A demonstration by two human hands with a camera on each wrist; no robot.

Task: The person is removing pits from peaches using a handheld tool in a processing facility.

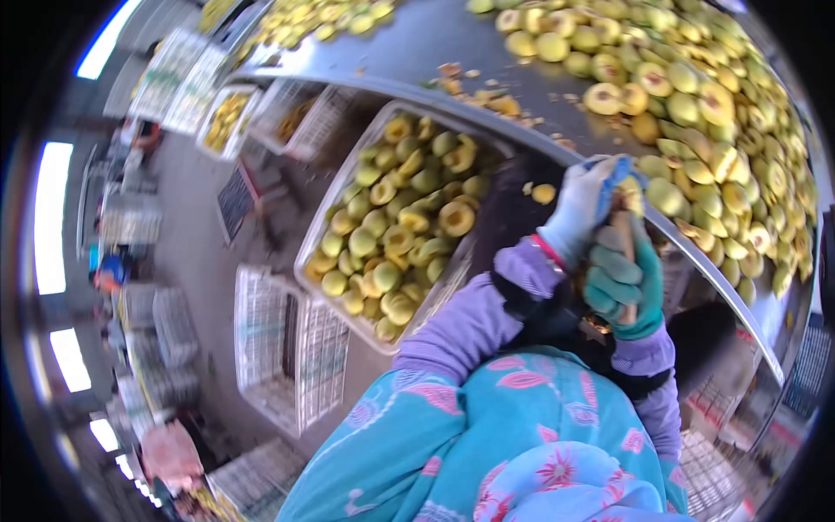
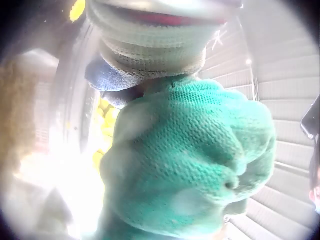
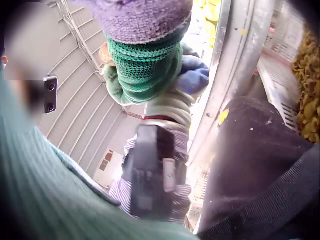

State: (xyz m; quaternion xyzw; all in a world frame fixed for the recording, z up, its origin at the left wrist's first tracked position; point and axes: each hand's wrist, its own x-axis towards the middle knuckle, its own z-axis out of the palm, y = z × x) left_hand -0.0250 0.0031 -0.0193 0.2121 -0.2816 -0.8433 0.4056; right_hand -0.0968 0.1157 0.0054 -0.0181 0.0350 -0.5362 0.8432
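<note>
My left hand [image 1: 581,202], in a white glove with blue fingers, holds a yellow peach piece [image 1: 630,193] at the metal table's edge. Just below it, my right hand [image 1: 619,280], in a green glove, grips the wooden handle [image 1: 624,239] of a tool. The handle's upper end meets the peach, and the tool's working end is hidden there. The left wrist view has the green glove [image 2: 195,155] close in front of the white cuff [image 2: 150,52]. In the right wrist view, blue glove fingers [image 3: 194,75] show beside the green glove [image 3: 142,67].
Halved peaches [image 1: 687,104] are heaped on the metal table [image 1: 417,61], with scraps [image 1: 487,97] near its edge. A crate of peach halves [image 1: 391,226] stands to the left. Beside it are a white crate [image 1: 291,348] and more crates [image 1: 178,78] further back.
</note>
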